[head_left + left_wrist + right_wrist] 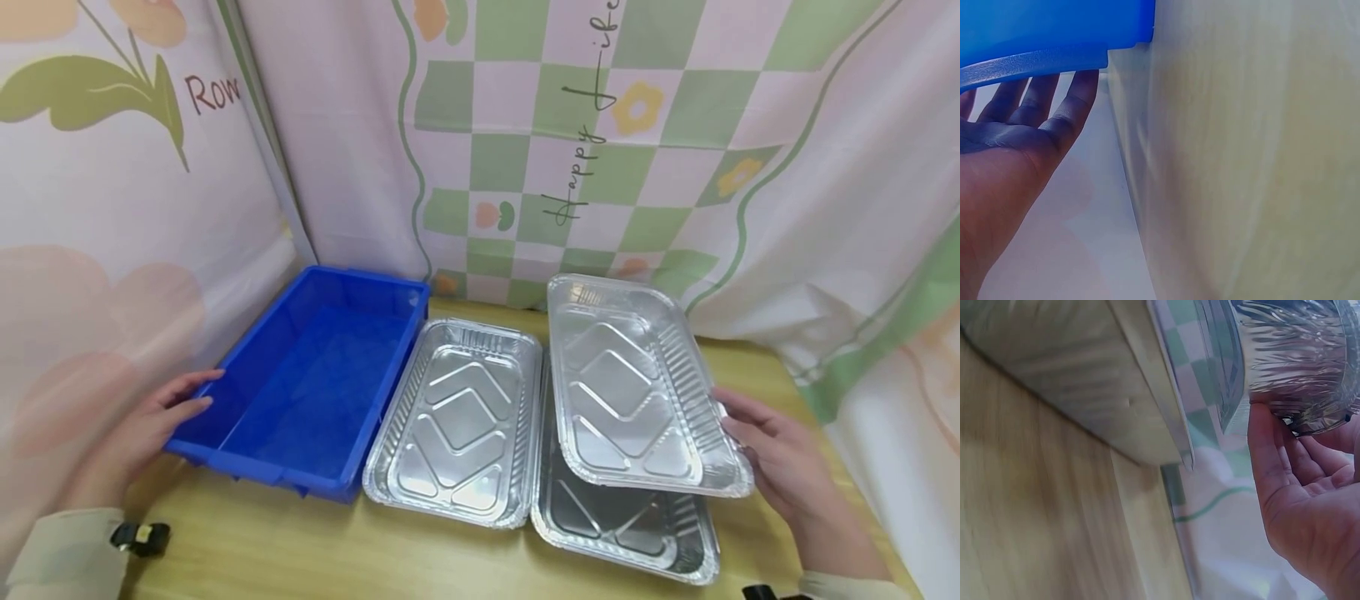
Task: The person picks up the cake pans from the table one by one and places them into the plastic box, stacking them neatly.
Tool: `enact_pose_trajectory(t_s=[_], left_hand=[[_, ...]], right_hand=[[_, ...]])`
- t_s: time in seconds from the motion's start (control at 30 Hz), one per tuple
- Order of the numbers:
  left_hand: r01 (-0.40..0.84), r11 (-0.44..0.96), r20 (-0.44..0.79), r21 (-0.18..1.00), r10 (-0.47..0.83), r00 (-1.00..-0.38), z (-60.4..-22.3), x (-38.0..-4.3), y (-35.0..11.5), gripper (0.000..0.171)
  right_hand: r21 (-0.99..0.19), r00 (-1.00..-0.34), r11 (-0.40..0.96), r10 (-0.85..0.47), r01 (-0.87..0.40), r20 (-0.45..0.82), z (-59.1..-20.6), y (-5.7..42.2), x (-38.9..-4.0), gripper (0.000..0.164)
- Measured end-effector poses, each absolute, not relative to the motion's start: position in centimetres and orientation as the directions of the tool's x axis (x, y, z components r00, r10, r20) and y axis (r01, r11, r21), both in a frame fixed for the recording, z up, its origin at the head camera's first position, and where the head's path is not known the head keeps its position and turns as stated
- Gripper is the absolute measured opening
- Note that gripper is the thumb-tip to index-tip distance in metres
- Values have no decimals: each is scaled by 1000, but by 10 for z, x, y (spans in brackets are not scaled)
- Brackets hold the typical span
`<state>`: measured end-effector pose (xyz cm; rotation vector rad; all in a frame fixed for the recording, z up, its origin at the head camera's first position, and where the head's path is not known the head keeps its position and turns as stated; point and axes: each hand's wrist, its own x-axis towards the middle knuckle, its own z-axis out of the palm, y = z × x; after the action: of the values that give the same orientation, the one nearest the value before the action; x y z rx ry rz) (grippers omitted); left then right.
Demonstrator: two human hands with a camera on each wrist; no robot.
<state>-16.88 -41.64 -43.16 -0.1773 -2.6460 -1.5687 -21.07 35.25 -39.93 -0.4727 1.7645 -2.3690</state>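
On the left, a shallow blue plastic bin (345, 454) has its left side at my left hand (161, 412). The thumb and index finger lie over the bin's rim, while the other fingers (1075, 103) reach up beneath its lip in the left wrist view. My right hand (783, 458) grips the right edge of a foil tray (622, 375). That tray is raised and tilted above another foil tray (622, 550), covering most of it. In the right wrist view, the fingers (1266, 447) press against the tray's crinkled side.
Another foil tray (457, 417) lies between the bin and the right-hand trays. All stand on a wood-grain table (300, 542). A printed curtain (510, 125) hangs along the back and sides.
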Motion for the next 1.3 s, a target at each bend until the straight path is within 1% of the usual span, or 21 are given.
enact_pose_trajectory(t_s=[0.47, 0.7, 0.9, 1.1, 1.3], left_hand=[[136, 467, 118, 874, 67, -991, -430, -170, -415, 43], [126, 470, 109, 874, 63, -992, -431, -171, -414, 44], [143, 450, 126, 881, 67, -990, -431, -170, -414, 43], [156, 452, 144, 878, 60, -988, -432, -170, -414, 41], [139, 459, 131, 878, 49, -990, -430, -171, -414, 42]], right_hand=[[-975, -954, -190, -254, -112, 160, -389, 304, -217, 37], [-974, -951, -177, -252, -138, 181, -388, 297, -216, 37], [-972, -944, -181, -268, -149, 195, -385, 294, -214, 37], [-974, -940, -184, -288, -135, 185, -380, 287, -210, 38], [-974, -934, -193, -311, -120, 177, -376, 277, -206, 38]])
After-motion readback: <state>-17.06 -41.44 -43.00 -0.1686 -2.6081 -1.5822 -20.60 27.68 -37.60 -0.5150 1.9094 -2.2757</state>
